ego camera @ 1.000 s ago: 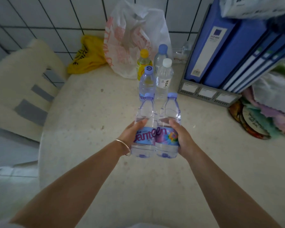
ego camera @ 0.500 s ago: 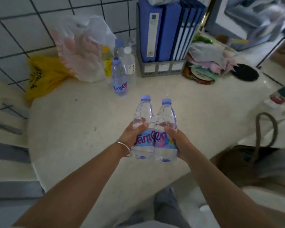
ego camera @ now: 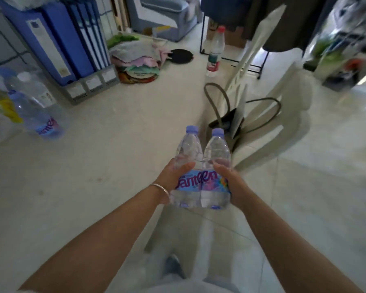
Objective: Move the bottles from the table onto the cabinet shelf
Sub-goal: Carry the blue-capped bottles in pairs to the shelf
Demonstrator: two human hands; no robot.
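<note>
Two clear water bottles (ego camera: pixel 201 172), upright and pressed side by side, are carried past the edge of the table (ego camera: pixel 106 132), the left hand (ego camera: pixel 173 176) wrapped round one label band and the right hand (ego camera: pixel 230 182) round the other. The full, thin-walled bottles are judged fairly heavy, squashy and slick, so the ridged label band is favoured for grip. More bottles (ego camera: pixel 40 115) are left on the table; no cabinet shelf is seen.

Two bottles (ego camera: pixel 201 172) side by side between hands (ego camera: pixel 203 182).

Bottle labels (ego camera: pixel 201 182) — perhaps "Santeen".
</note>
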